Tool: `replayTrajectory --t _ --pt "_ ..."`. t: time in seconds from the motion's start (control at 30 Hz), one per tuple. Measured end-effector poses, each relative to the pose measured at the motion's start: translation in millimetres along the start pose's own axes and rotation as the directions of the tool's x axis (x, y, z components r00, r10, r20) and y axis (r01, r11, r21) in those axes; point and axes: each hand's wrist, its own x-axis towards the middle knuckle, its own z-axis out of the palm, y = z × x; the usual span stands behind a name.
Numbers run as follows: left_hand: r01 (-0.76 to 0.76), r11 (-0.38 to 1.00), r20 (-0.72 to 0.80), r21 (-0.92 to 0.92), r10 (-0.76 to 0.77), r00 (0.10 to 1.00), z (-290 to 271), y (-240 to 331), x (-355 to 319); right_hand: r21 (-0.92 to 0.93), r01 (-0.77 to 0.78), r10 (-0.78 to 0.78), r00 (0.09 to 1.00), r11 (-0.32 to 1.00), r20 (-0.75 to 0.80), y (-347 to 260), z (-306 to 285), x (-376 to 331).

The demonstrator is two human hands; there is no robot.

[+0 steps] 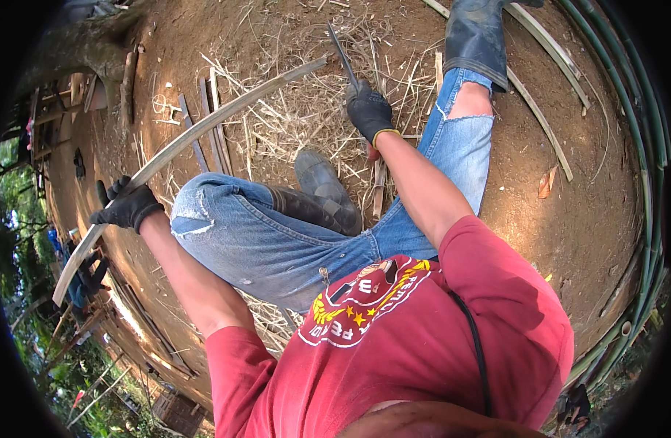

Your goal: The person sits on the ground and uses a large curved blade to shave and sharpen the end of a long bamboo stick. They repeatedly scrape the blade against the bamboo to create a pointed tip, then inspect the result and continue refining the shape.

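Note:
My left hand (pixel 127 205), in a dark glove, grips a long pale strip of split bamboo (pixel 204 126). The strip slants from the lower left up to the far middle, passing above my bent knee. In my right hand (pixel 369 111), also gloved, with a yellow cuff edge, is a knife (pixel 342 53) with a long dark blade pointing away from me. The blade's tip lies a little to the right of the strip's far end, apart from it. The glove hides most of the knife's handle.
Thin shavings (pixel 292 139) litter the dirt between my legs, which wear dark boots (pixel 476 44). More cut strips (pixel 543 120) lie at the far right. Green bamboo poles (pixel 646 182) line the right edge. A tree trunk (pixel 73 55) stands far left.

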Motion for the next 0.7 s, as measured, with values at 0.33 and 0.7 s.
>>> replayTrajectory --t 0.33,0.7 --pt "0.095 0.995 0.206 0.024 -0.098 0.974 -13 -17 35 -0.001 0.006 -0.006 1.0 1.0 0.026 3 -1 -3" --pt "0.109 0.99 0.24 -0.091 -0.084 0.967 -9 10 17 0.06 -0.043 0.04 0.998 0.997 0.048 3 3 -3"
